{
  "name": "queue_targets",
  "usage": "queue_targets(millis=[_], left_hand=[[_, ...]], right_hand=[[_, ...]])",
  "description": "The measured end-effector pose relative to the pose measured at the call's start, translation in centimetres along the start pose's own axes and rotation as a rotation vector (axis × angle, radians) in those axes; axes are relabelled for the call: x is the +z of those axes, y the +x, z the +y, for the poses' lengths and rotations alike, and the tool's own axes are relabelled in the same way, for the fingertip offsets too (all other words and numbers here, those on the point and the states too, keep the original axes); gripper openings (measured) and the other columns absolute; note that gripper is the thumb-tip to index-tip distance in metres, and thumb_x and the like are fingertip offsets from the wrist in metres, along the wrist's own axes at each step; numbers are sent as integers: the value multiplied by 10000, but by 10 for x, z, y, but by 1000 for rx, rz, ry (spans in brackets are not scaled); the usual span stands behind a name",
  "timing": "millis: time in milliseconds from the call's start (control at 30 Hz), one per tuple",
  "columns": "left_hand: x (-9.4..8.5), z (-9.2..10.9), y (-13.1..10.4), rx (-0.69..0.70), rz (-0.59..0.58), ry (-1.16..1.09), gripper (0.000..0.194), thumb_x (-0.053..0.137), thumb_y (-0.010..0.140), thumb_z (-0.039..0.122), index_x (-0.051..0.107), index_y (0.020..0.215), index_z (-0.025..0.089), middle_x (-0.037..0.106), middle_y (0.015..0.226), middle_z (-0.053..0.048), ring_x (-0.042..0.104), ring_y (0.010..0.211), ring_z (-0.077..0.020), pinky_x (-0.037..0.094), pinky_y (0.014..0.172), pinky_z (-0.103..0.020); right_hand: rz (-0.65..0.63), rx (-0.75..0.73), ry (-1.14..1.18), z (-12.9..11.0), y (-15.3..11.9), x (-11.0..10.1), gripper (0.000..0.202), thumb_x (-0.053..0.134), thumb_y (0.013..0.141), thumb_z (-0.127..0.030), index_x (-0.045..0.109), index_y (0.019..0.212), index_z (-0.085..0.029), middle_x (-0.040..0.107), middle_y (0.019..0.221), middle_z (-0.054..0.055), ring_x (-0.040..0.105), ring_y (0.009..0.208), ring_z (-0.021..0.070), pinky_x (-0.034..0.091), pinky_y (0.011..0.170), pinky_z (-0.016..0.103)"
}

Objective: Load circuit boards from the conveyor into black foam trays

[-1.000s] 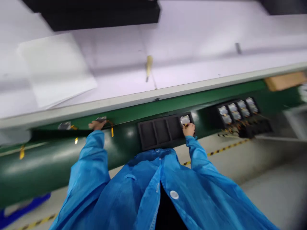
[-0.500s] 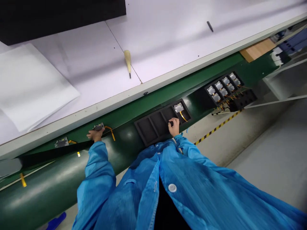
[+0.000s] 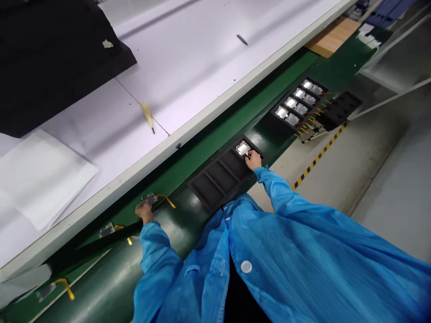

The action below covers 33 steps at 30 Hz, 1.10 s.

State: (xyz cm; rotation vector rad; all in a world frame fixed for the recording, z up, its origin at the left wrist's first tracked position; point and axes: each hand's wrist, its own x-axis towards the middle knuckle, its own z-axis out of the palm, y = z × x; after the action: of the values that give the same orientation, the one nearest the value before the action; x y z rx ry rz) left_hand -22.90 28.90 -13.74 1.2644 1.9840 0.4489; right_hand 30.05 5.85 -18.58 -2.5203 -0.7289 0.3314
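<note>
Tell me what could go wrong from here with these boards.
The right hand is close against the board in the black tray, so that board's ribbon might get creased. The left hand is at another board whose orange ribbon sticks out over the green surface, where it could snag.

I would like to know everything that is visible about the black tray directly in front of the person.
The black tray looks matte, rectangular and shallow, with raised rims and thin dividers forming four compartments in a row. Whether it is plastic or foam, I cannot tell. It lies on the green surface, slanting up to the right. Its rightmost compartment holds a silvery board; the right hand is at that board's near edge.
</note>
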Motion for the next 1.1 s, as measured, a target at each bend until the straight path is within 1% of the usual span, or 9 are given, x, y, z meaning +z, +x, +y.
queue_targets(millis=[133,333,433,567,700,767,833,933,1100], left_hand=[[15,-4,-40,-107,99,-277,154,560,877,238,408,898,230,638,968,-57,736,1093,-285,656,906,-463],[60,-7,-134,-45,61,-714,271,710,809,338,469,856,224,712,1002,-64,736,1123,-273,641,920,-435],[86,14,-173,65,-33,-859,380,811,738,443,545,896,222,728,1071,-77,730,1107,-277,629,896,-420],[113,60,-201,171,-184,-868,518,897,684,526,600,977,218,734,1067,-77,735,1032,-255,636,859,-394],[141,105,-225,239,-352,-795,570,933,684,555,598,992,212,749,1063,-79,742,993,-229,657,854,-374],[157,123,-239,272,-418,-770,568,936,696,566,594,981,213,748,1029,-68,743,967,-216,664,852,-365],[174,136,-255,304,-466,-740,561,929,713,581,591,976,218,735,978,-54,741,943,-207,667,856,-361],[199,149,-278,326,-517,-699,562,927,718,594,586,972,227,721,943,-43,737,929,-207,667,863,-363],[230,155,-306,335,-559,-661,506,901,765,568,571,950,232,706,921,-31,724,903,-195,647,856,-338]], right_hand=[[-66,-55,-20,3,14,1,267,631,826,-207,613,1089,-171,643,1194,208,531,1161,367,503,1027,533],[-135,-60,-24,0,12,-3,297,605,856,-214,593,1150,-175,616,1339,227,511,1253,396,489,1042,603],[-193,-63,1,1,16,-12,299,605,858,-204,596,1156,-177,610,1362,228,513,1278,403,480,1063,619],[-197,-105,132,-5,10,-26,316,620,843,-204,608,1158,-184,614,1313,205,550,1239,374,498,1075,581],[-151,-382,424,-27,-28,-47,285,600,941,-298,640,1211,-216,644,1240,140,618,1120,295,545,1041,485],[-184,-512,546,-42,-50,-60,262,593,992,-380,679,1196,-240,677,1175,108,641,1060,270,563,999,459],[-225,-557,634,-52,-64,-74,275,620,998,-432,715,1179,-249,701,1146,96,657,1019,251,577,956,435],[-295,-491,721,-51,-62,-89,287,705,952,-481,760,1113,-250,744,1064,79,680,952,236,593,894,408],[-481,-223,867,-15,-38,-104,397,826,799,-611,777,882,-227,771,835,36,690,780,210,598,812,379]])
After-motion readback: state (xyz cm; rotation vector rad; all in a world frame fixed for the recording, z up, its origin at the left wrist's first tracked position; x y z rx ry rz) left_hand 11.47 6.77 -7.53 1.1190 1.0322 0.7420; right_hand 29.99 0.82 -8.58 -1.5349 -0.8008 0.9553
